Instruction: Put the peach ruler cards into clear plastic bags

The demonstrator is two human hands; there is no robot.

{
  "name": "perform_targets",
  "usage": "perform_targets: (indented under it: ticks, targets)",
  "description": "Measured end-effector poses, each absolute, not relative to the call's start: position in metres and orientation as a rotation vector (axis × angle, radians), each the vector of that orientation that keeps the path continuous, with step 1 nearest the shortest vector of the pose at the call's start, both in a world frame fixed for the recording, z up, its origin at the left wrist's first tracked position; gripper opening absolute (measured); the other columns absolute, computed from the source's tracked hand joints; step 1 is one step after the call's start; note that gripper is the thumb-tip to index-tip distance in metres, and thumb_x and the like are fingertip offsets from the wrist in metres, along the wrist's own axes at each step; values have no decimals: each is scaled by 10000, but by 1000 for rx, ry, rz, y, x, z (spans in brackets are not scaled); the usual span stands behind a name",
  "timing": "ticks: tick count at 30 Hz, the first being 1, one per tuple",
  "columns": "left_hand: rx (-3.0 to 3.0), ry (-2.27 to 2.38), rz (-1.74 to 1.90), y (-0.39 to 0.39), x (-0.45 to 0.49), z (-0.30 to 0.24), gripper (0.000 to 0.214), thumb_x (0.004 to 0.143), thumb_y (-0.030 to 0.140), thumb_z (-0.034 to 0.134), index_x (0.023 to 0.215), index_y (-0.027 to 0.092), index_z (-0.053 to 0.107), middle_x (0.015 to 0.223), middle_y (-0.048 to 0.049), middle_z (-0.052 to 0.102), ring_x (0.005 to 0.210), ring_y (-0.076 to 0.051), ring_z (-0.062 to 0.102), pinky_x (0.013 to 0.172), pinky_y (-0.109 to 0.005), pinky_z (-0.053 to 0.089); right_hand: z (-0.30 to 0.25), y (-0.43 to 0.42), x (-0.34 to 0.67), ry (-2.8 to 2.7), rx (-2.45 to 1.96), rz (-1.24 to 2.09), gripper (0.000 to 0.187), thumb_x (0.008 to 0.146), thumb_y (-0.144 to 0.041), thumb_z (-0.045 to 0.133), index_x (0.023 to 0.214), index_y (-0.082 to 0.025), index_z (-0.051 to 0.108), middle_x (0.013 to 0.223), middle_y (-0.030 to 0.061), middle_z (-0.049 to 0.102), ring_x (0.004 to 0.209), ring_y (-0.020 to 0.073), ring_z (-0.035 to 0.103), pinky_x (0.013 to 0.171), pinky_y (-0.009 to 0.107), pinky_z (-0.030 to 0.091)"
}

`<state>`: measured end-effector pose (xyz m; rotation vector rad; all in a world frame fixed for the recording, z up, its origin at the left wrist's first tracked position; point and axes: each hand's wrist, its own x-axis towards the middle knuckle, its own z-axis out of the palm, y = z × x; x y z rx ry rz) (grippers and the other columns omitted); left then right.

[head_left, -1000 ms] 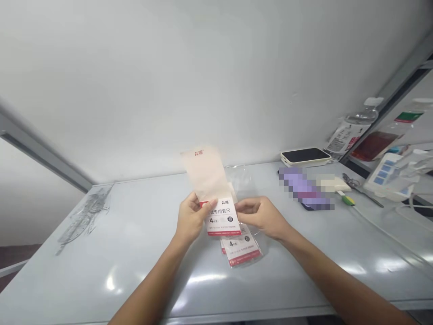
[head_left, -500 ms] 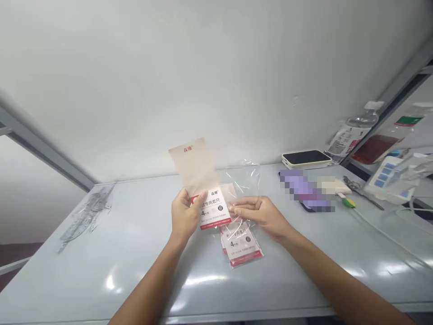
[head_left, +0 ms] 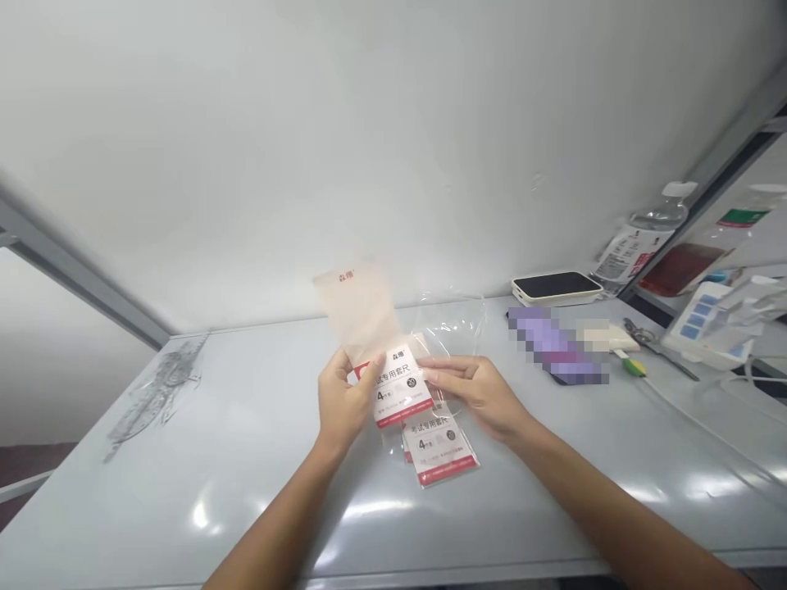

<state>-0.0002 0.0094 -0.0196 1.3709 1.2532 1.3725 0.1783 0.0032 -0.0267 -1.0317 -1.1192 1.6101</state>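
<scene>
Pale grey table [head_left: 184,500] under a white wall, with a cream-and-black device [head_left: 557,285] and small scissors [head_left: 645,338] toward the right end. Near the middle, a second ruler-set packet [head_left: 439,451] lying flat on the tabletop, and just above it, raised off the table, an exam ruler-set packet [head_left: 397,393], its peach paper flap [head_left: 357,307] standing upward. Left hand [head_left: 344,401] closed on the packet, thumb across the front. Right hand [head_left: 473,395] half open, fingertips [head_left: 430,375] at the clear plastic sleeve [head_left: 455,324] beside the card; whether gripping or only touching, impossible to tell.

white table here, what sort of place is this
Probably an indoor work room or office: a white work table holds scissors, with a plastic water bottle near its far right corner.
</scene>
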Motion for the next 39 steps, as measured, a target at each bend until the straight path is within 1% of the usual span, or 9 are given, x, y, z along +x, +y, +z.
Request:
perform_targets:
  ticks: [6, 11, 15, 21, 24, 28, 31, 35, 39]
  targets:
    - [1420, 1199, 1107, 3, 9, -27, 310, 716, 368, 592, 942, 157, 599, 926, -66, 658, 846, -201, 604, 695, -290, 475, -30, 4, 176, -1032, -988, 1586, 411, 647, -359, 688, 998, -151, 639, 841, 76, 698, 778, 227, 646, 731, 366, 500]
    - [1419, 1078, 872, 5, 6, -24, 331, 733, 372, 575, 973, 144, 587, 970, -87, 648, 812, -209, 610, 696, -309, 474, -33, 4, 176, -969, -1048, 1482, 413, 603, -362, 718, 958, -167, 634, 785, 52, 700, 700, 200, 642, 637, 309, 499]
    - [1440, 1006, 716, 7, 1, -20, 309, 779, 395, 511, 931, 138, 587, 890, -80, 659, 769, -189, 605, 682, -288, 458, -33, 5, 176, -907, -1098, 1425, 449, 603, -343, 727, 1002, -179, 601, 729, 27, 694, 651, 180, 636, 637, 302, 498]
    - [1482, 1023, 674, 8, -1, -24, 375, 791, 469, 447, 733, 131, 598, 724, -46, 637, 657, -165, 566, 618, -270, 423, -29, 6, 178, -939, -1099, 1444, 458, 624, -335, 714, 1031, -169, 584, 720, 29, 689, 669, 196, 640, 629, 313, 500]
    - [1441, 1102, 796, 10, -1, -25, 431, 798, 501, 404, 712, 133, 612, 739, -56, 639, 701, -187, 574, 653, -291, 436, -28, 4, 178, -1027, -1076, 1520, 446, 639, -345, 700, 1030, -164, 587, 728, 36, 688, 677, 202, 639, 637, 321, 491]
    - [1271, 1144, 1095, 13, -2, -20, 361, 766, 458, 500, 989, 182, 566, 1008, -74, 620, 875, -205, 578, 737, -309, 456, -27, 2, 178, -1160, -1050, 1643, 467, 636, -359, 695, 1047, -158, 597, 708, 40, 682, 673, 210, 638, 650, 338, 484]
    - [1131, 1020, 1078, 15, -4, -15, 445, 727, 409, 582, 1101, 185, 495, 1094, -101, 595, 903, -211, 586, 741, -320, 467, -26, 0, 178, -1237, -1049, 1656, 474, 648, -358, 686, 1070, -164, 588, 710, 35, 682, 666, 196, 634, 649, 326, 481]
    - [1060, 920, 937, 18, -8, -15, 422, 708, 399, 605, 1038, 137, 569, 1040, -131, 627, 858, -232, 609, 717, -327, 472, -25, -1, 180, -1288, -1047, 1649, 472, 655, -359, 680, 1068, -152, 581, 744, 44, 684, 699, 197, 633, 660, 322, 483]
    - [1037, 960, 885, 20, -12, -19, 367, 673, 369, 649, 959, 139, 629, 947, -110, 667, 821, -224, 621, 733, -334, 462, -27, 0, 181, -1286, -1090, 1628, 462, 660, -350, 678, 1047, -125, 566, 789, 64, 675, 748, 209, 629, 706, 340, 478]
